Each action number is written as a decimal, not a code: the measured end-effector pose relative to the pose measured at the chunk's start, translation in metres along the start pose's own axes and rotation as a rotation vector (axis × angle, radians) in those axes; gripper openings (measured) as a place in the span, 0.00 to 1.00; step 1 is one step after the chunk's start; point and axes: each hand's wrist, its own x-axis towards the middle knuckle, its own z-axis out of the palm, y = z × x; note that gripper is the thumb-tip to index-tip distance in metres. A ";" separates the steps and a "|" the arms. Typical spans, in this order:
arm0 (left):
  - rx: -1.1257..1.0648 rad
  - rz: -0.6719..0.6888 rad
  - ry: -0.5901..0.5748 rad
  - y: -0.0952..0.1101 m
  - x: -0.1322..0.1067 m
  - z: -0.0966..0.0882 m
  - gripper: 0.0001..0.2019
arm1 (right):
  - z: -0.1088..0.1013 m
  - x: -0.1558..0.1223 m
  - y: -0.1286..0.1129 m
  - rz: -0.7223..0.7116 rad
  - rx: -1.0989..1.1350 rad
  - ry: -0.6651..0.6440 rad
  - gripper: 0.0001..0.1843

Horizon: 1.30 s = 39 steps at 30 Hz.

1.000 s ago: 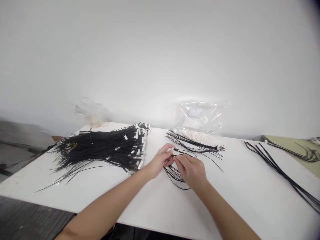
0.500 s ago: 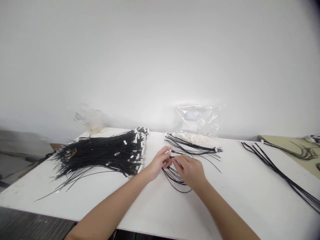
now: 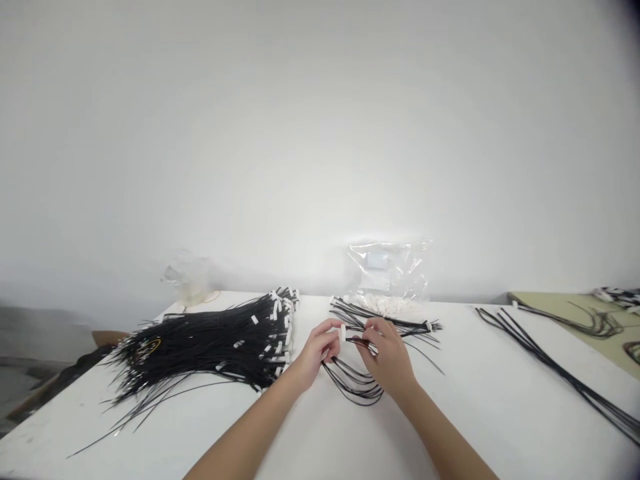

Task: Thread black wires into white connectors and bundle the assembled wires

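The left hand (image 3: 319, 350) is near the middle of the white table (image 3: 315, 443), and it pinches a small white plug (image 3: 343, 333) between its thumb and fingers. The plug stands up at the fingertips, between the two hands. The right hand (image 3: 389, 357) is just beside it, with its thumb and fingers pressed together on some thin black wires (image 3: 364, 393). Those wires reach toward the plug, but the ends are too small to tell if they sit inside it. More of the same wires hang in a round loop under the hands. Just behind the right hand lies a little bunch of wires (image 3: 416, 327), with a white piece around it near its right end. A clear bag (image 3: 390, 277) stands behind that bunch, against the wall (image 3: 320, 133), and has lots of tiny white bits (image 3: 383, 305) at the bottom. On the left side of the table is a big pile of black wires (image 3: 205, 343), with white plugs along its right edge and a yellow loop (image 3: 156, 346) on its left part. Another clear bag, which looks blurry, is behind the pile. Far to the right, some long black wires (image 3: 555, 369) lie slanted across the table, near a greenish board (image 3: 620, 327) with more wires on it.
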 end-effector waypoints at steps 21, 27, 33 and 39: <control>-0.549 0.201 0.401 0.020 -0.001 -0.014 0.09 | -0.040 0.022 0.038 0.939 1.554 0.530 0.12; -0.558 0.164 0.325 0.015 -0.003 -0.010 0.09 | -0.015 0.016 -0.009 1.013 1.478 0.084 0.21; -0.199 0.141 0.253 0.014 -0.002 -0.007 0.12 | -0.010 0.017 -0.030 0.935 1.325 0.042 0.18; 0.759 0.295 0.325 0.013 -0.009 -0.002 0.19 | -0.061 0.035 0.017 0.850 1.025 0.467 0.23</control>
